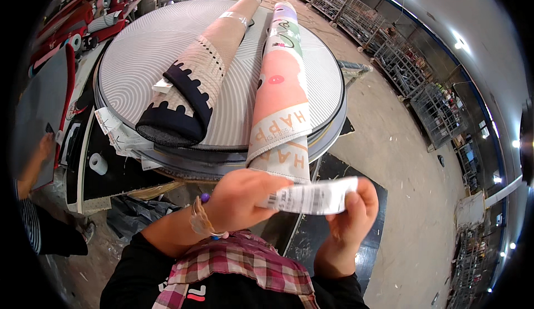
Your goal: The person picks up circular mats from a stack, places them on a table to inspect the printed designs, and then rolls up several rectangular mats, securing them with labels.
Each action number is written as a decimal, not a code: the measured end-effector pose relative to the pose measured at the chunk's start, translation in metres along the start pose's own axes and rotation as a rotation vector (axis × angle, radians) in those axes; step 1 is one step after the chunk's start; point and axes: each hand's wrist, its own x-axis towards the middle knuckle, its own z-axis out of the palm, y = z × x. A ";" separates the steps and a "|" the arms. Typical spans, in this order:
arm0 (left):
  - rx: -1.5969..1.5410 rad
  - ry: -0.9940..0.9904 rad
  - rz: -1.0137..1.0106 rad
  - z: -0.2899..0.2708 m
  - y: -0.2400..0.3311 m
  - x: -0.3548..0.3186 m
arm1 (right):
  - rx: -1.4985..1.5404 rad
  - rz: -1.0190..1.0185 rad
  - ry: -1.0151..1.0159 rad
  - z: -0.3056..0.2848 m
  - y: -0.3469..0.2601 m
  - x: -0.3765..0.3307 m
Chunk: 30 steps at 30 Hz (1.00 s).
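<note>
Between my two hands a white printed label (314,198) is stretched out, tilted slightly up toward the right. My left hand (239,200) pinches its left end, and a bracelet circles that wrist. My right hand (356,206) grips the other end between thumb and fingers. Just beyond them lies a rolled mat (281,86) with pastel patches and orange lettering, its near end partly hidden by my left hand. To its left, a beige rolled mat (214,53) with a black scalloped border carries a small white tag. Both rolls rest on a stack of round grey swirl-patterned mats (136,47).
A white paper roll (98,164) stands on the black table at left, near hanging paper labels (119,134). Further left, another person's hand (41,150) is by a grey mat. Rolled rugs (92,17) pile up at far left. Wire cage carts (400,58) line the right.
</note>
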 end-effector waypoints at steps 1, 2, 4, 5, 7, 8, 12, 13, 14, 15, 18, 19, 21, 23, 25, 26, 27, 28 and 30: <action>-0.093 -0.036 -0.131 0.002 0.002 0.001 | 0.052 -0.022 -0.038 -0.001 0.007 0.006; -0.183 -0.071 -0.263 0.004 0.004 0.002 | 0.103 -0.023 -0.074 0.005 0.009 0.011; -0.306 -0.099 -0.422 0.009 0.007 -0.001 | 0.113 0.047 -0.191 0.007 0.012 0.012; -0.331 -0.073 -0.444 0.013 0.007 -0.005 | 0.174 0.071 -0.188 0.011 0.017 0.010; -0.387 -0.025 -0.489 0.024 0.008 -0.011 | 0.061 0.067 -0.214 0.006 0.025 0.009; -0.368 -0.025 -0.464 0.026 0.011 -0.012 | 0.071 0.037 -0.198 0.004 0.028 0.008; -0.325 0.015 -0.349 0.027 0.016 -0.014 | 0.120 0.150 -0.154 0.003 0.022 0.006; -0.320 0.034 -0.315 0.026 0.015 -0.015 | 0.140 0.177 -0.157 0.004 0.021 0.005; -0.307 0.040 -0.315 0.024 0.015 -0.015 | 0.160 0.205 -0.161 0.006 0.020 0.004; -0.338 0.078 -0.383 0.023 0.011 -0.019 | 0.180 0.233 -0.166 0.008 0.020 0.003; -0.759 0.202 -0.683 0.015 0.011 -0.014 | 0.238 0.252 -0.146 0.006 0.025 -0.003; -0.709 0.178 -0.685 0.010 0.009 -0.011 | 0.249 0.256 -0.151 0.005 0.027 -0.005; -0.605 0.133 -0.690 -0.003 0.001 -0.008 | 0.287 0.254 -0.135 0.004 0.032 -0.007; -0.559 0.036 -0.741 -0.015 0.005 0.003 | 0.316 0.249 -0.121 0.000 0.035 -0.008; -0.464 -0.060 -0.754 -0.027 0.009 0.012 | 0.296 0.253 -0.143 -0.004 0.039 -0.007; -0.353 -0.064 -0.695 -0.028 0.007 0.013 | 0.288 0.256 -0.156 -0.004 0.040 -0.007; -0.298 -0.079 -0.656 -0.029 0.006 0.015 | 0.267 0.255 -0.153 -0.004 0.040 -0.007; -0.245 -0.095 -0.616 -0.030 0.003 0.017 | 0.243 0.252 -0.148 -0.003 0.041 -0.007; -0.184 -0.092 -0.523 -0.028 -0.004 0.018 | 0.204 0.187 -0.161 -0.003 0.044 -0.006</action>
